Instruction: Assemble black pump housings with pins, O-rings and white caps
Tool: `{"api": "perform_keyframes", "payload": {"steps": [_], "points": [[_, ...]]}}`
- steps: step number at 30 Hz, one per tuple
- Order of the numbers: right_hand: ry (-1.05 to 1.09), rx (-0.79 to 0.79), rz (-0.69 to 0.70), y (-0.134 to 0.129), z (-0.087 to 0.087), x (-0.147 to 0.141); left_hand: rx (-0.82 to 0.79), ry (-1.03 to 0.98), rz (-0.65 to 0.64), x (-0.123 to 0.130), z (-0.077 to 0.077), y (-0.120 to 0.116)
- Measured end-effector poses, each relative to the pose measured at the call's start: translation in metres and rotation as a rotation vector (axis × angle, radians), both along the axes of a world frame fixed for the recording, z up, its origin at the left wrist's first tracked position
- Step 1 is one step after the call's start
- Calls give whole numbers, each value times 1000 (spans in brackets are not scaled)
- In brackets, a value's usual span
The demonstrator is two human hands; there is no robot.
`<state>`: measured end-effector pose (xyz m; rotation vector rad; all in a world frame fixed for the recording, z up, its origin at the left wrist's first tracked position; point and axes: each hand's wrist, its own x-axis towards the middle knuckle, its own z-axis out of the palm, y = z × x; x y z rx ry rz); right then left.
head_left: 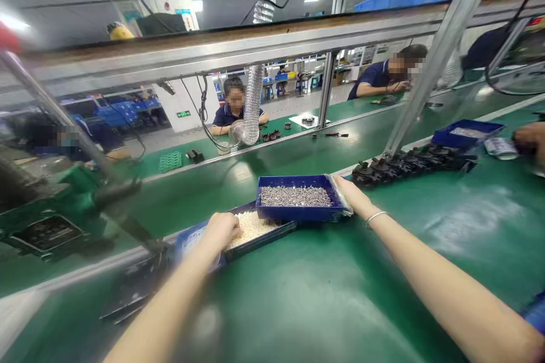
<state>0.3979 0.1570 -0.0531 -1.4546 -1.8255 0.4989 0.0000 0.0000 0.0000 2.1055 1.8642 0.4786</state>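
Note:
A blue tray (293, 214) full of small metal parts is gripped at its right end, over a clear plastic wrapping, by my right hand (349, 195). Its left end overlaps a second, darker tray (264, 238) that holds small cream-coloured pieces (253, 228). My left hand (222, 231) reaches into that second tray with its fingers curled down at the cream pieces; whether anything is between them is hidden. A piece of clear plastic (191, 238) lies at the left end of the second tray.
Black parts (409, 164) lie in a row at the right, near a blue tray (468, 135) and a roll (501, 148). A metal post (443, 51) rises behind them. Green machinery (51, 227) stands left. Another person's hand (530, 139) is at the right edge; people sit across the line.

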Motion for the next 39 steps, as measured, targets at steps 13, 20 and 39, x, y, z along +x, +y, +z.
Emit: {"api": "perform_keyframes", "payload": {"steps": [13, 20, 39], "points": [[477, 325, -109, -77, 65, -14, -14, -830, 212, 17, 33, -146], [531, -158, 509, -234, 90, -114, -83, -1138, 413, 38, 10, -211], [125, -87, 837, -321, 67, -167, 104, -720, 237, 39, 10, -247]]}}
